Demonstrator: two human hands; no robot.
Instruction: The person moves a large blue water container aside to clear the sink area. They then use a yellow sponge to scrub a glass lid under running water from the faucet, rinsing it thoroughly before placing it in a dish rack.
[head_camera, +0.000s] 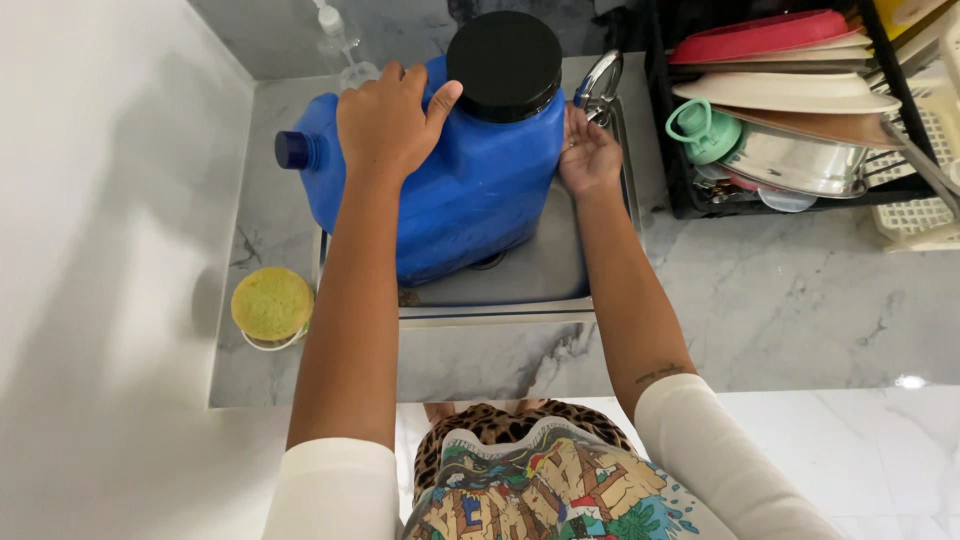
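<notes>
A large blue plastic water container (470, 190) with a wide black lid (504, 65) and a small dark blue cap (292, 150) on its side spout stands in the steel sink (540, 275). My left hand (385, 120) rests flat on its top left shoulder, thumb touching the black lid. On the container's right side my right hand (588, 155) presses against it, next to the chrome tap (598, 80). Both hands grip the container between them.
A round yellow sponge in a small dish (272, 305) sits on the marble counter left of the sink. A black dish rack (780, 110) at right holds plates, a steel bowl and a green cup. A white wall rises along the left.
</notes>
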